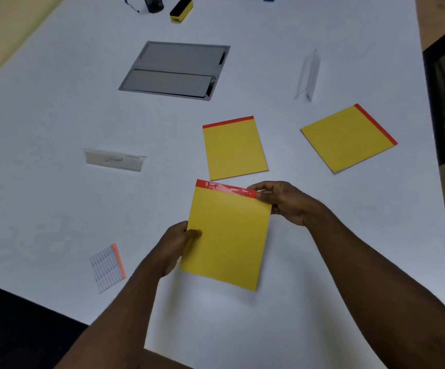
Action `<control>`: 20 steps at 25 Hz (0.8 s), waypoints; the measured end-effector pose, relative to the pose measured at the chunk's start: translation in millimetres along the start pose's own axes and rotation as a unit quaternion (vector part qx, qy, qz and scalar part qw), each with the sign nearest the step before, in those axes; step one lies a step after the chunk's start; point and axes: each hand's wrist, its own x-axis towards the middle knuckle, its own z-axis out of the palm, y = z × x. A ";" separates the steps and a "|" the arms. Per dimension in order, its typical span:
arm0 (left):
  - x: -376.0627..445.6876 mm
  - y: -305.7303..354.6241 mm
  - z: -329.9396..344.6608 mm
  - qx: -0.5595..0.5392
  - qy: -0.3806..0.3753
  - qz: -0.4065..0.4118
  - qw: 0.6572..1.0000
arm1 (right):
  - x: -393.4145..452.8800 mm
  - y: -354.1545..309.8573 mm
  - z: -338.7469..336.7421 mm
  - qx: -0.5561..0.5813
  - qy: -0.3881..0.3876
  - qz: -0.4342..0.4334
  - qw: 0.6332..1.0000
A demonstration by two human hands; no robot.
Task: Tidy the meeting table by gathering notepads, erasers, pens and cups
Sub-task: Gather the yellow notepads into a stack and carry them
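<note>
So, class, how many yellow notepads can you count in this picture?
3. One notepad is held in both hands, another lies on the table just beyond it, and a third lies to the right. Others may be out of frame.

notepad [226,235]: matt paper, glossy red binding | table [56,115]: smooth matt

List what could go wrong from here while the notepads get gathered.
1. The held notepad is pinched only at its edges by the left hand and right hand; it may sag or slip.
2. Setting it on the middle notepad could slide that pad across the smooth table.
3. The far notepad lies near the table's right edge and could be nudged off.
</note>
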 end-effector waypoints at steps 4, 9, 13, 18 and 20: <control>12.3 -0.3 28.6 -0.089 -0.046 0.010 0.995 | 1.5 -8.7 -43.9 -0.048 0.054 0.028 0.997; 42.1 8.9 56.7 -0.127 0.018 -0.002 0.992 | 8.8 -15.0 -133.4 -0.190 0.363 0.000 0.912; 66.2 19.6 68.6 -0.120 0.030 -0.018 0.992 | 12.9 -15.1 -209.1 -0.322 0.433 0.050 0.840; 83.3 9.5 69.5 -0.106 0.022 -0.041 0.993 | 17.9 -16.2 -272.3 -0.363 0.481 0.137 0.787; 88.1 11.8 67.3 -0.102 0.021 -0.039 0.994 | 21.6 -17.3 -284.1 -0.367 0.481 0.161 0.780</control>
